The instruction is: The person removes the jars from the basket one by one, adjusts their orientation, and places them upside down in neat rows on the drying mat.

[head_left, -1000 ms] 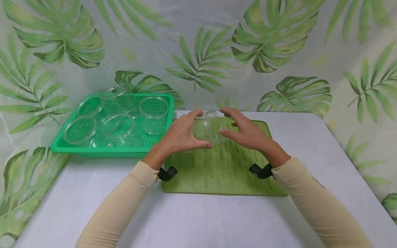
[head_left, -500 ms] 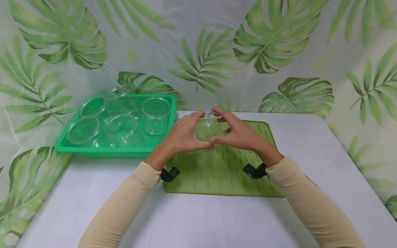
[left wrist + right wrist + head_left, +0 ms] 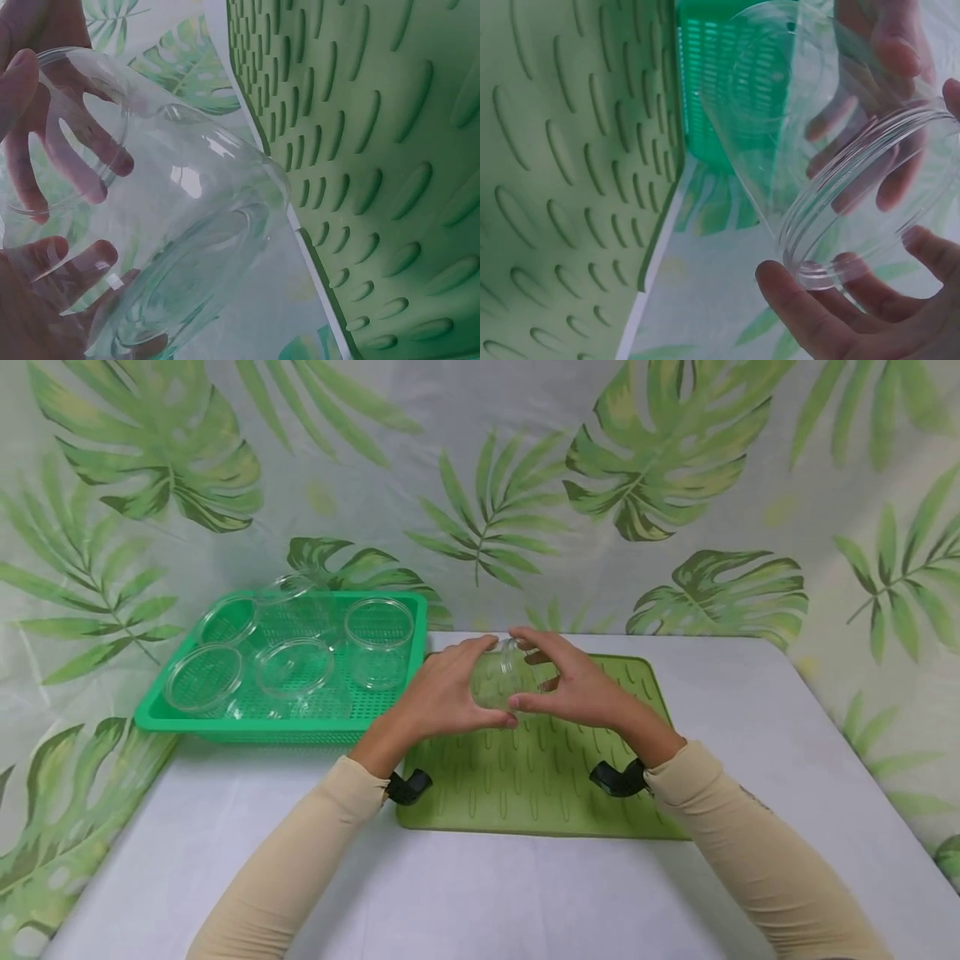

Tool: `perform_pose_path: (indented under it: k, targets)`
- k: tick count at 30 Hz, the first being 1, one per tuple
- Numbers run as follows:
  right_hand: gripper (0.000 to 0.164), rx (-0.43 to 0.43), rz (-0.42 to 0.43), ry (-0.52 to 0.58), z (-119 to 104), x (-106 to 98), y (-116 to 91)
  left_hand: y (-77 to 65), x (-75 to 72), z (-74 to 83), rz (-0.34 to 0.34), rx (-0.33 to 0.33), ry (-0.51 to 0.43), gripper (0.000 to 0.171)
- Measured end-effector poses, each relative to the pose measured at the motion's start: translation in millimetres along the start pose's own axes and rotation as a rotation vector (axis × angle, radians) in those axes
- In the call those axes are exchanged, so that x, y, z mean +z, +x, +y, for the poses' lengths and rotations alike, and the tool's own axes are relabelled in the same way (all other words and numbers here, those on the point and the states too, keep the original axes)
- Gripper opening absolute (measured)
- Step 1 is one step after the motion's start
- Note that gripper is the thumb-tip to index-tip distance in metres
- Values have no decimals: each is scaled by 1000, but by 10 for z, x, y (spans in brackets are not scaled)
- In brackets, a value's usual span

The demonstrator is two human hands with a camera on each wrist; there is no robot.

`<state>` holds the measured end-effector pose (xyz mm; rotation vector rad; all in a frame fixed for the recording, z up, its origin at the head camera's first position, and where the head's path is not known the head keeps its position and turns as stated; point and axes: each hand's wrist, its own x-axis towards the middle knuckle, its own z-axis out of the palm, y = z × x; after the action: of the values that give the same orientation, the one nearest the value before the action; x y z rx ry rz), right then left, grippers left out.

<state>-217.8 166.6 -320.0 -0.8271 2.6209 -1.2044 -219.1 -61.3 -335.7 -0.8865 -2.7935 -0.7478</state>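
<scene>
A clear, empty jar point(image 3: 495, 683) is held on its side over the green mat, its mouth facing right. My left hand point(image 3: 444, 693) grips the jar's body, thumb below and fingers over the far side. At the mouth, my right hand point(image 3: 581, 687) holds the rim between thumb and fingers. In the right wrist view the threaded neck point(image 3: 810, 217) shows ridges, with the right fingertips point(image 3: 780, 281) right at it. The left wrist view shows the jar's thick round base point(image 3: 187, 277) and the fingers of both hands through the clear wall.
A green perforated basket point(image 3: 247, 726) stands at the left with several clear jars point(image 3: 378, 643) in it. The ribbed green mat point(image 3: 540, 793) lies on the white-covered table point(image 3: 480, 893). A leaf-patterned cloth point(image 3: 510, 485) hangs behind.
A second ago the right hand was more spread and further right; it has moved left and closed in on the jar's mouth. In the last half second the hands have barely moved.
</scene>
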Motion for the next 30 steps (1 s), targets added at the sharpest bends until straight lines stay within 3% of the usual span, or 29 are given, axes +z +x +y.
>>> perform_pose_path:
  k: [10, 22, 26, 30]
  targets:
    - [82, 2, 33, 43, -17, -61, -55, -38, -4, -75, -8, 51, 23, 110]
    - [82, -27, 46, 75, 16, -99, -70, -121, -49, -174, -5, 69, -52, 110]
    - [81, -28, 61, 76, 2, -125, -83, -124, -51, -163, 25, 48, -80, 111]
    - [79, -15, 57, 118, 11, -175, -74, -134, -56, -163, 69, -1, -194, 116]
